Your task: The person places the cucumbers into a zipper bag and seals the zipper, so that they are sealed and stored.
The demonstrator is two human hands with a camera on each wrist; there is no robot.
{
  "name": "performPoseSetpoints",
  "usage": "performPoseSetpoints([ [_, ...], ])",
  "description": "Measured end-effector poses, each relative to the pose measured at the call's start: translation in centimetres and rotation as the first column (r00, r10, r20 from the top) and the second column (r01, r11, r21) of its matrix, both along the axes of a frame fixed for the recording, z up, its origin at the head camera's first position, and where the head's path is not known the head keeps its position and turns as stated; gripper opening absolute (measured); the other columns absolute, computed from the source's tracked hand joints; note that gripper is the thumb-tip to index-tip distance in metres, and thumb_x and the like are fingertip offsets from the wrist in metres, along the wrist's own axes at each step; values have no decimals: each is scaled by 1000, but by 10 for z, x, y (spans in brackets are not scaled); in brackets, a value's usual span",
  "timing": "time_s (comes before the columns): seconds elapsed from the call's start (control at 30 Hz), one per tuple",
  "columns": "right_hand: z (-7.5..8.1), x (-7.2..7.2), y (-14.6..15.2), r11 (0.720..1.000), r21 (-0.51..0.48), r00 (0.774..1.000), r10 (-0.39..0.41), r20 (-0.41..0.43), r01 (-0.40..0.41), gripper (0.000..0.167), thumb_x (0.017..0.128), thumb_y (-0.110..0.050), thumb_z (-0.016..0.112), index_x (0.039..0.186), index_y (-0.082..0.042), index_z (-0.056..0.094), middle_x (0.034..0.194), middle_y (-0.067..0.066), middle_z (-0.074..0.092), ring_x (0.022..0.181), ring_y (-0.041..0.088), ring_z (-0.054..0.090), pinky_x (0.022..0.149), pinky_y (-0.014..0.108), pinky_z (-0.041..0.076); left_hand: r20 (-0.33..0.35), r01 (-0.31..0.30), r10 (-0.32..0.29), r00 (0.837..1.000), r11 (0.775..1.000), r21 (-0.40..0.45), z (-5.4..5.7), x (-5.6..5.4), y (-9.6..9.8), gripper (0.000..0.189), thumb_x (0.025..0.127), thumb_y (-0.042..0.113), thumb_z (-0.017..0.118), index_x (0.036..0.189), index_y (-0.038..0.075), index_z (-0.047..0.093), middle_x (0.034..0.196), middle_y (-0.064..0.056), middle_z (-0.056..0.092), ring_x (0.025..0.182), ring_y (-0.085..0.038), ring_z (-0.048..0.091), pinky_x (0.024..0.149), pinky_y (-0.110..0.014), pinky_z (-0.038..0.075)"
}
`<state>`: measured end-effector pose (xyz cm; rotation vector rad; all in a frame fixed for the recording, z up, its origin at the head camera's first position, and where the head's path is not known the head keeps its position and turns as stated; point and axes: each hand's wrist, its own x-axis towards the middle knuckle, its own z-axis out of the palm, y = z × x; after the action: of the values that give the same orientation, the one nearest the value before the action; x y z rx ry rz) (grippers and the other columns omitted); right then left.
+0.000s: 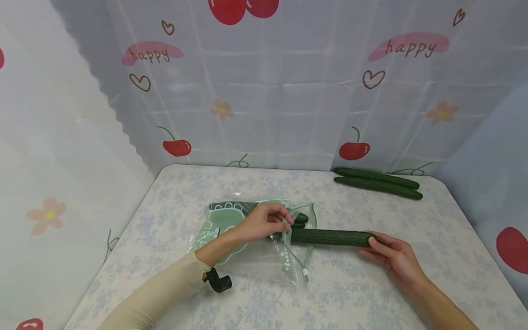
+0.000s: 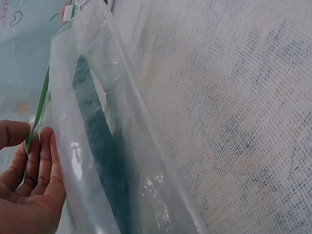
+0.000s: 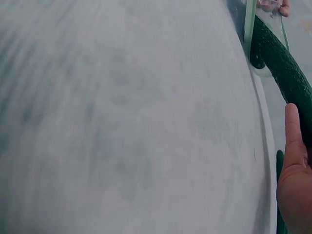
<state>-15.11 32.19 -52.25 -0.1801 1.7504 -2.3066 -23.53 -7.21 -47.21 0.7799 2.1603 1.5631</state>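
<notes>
A long dark green cucumber [image 1: 331, 237] lies partly inside the mouth of a clear zip bag [image 1: 256, 266] printed in green. My right hand [image 1: 393, 259] grips its outer end between thumb and fingers; the right wrist view shows the same cucumber [image 3: 285, 68] slanting into the bag's opening. My left hand [image 1: 262, 222] pinches the bag's upper edge, and in the left wrist view the left hand [image 2: 34, 180] holds the green zip strip between thumb and fingers. More cucumber [image 1: 303, 218] shows within the bag, partly covered by the print and my left hand.
Two cucumbers [image 1: 377, 182] lie side by side at the table's back right. A white zip slider [image 1: 305, 272] sits at the near corner of the bag's mouth. Printed curtains [image 1: 265, 121] hang behind the table [image 1: 351, 304] and along its sides.
</notes>
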Motion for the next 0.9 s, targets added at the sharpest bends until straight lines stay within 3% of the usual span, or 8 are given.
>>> performPoseSetpoints([
  [0.13, -1, -2, -11, 1000, 6, 1000, 5, -4, -5, 32, 112, -2, 53, 133, -19, 71, 128, -9, 75, 111, 15, 80, 98, 31, 62, 6, -3, 3, 1000, 1000, -2, 0, 1, 0, 17, 100, 9, 72, 115, 1, 74, 101, -15, 74, 85, -16, 71, 82, -36, 58],
  [0.27, -1, -5, -22, 1000, 19, 1000, 15, -4, -15, 30, 112, -4, 54, 136, -15, 69, 126, -8, 76, 111, 15, 80, 99, 31, 62, 8, -4, 4, 1000, 1000, 0, -1, 1, -1, 17, 100, 8, 72, 115, 0, 74, 101, -16, 74, 84, -13, 71, 81, -31, 58],
  [0.6, 0, -16, -54, 998, 68, 998, 11, 59, -15, 53, 111, -12, 60, 156, 12, 44, 123, -8, 76, 111, 14, 80, 100, 30, 62, 4, -18, 18, 1000, 1000, -4, -3, 1, -2, 15, 100, 10, 74, 114, 3, 75, 100, -14, 74, 92, -36, 72, 81, -29, 57],
  [0.73, 1, -20, -66, 996, 82, 998, 15, 60, -20, 62, 111, -12, 61, 157, 20, 34, 122, -8, 76, 110, 15, 80, 99, 29, 62, 1, -12, 12, 1000, 1000, -3, -1, 1, -1, 15, 100, 10, 73, 114, 4, 75, 101, -15, 74, 88, -25, 72, 80, -29, 57],
  [0.9, 4, -23, -77, 995, 98, 997, 16, 77, -24, 65, 110, -13, 62, 158, 21, 32, 125, -5, 72, 110, 12, 79, 100, 30, 62, -13, -19, 18, 1000, 1000, -7, -1, 1, 0, 15, 100, 10, 74, 114, 5, 75, 101, -15, 74, 83, -13, 69, 79, -23, 55],
])
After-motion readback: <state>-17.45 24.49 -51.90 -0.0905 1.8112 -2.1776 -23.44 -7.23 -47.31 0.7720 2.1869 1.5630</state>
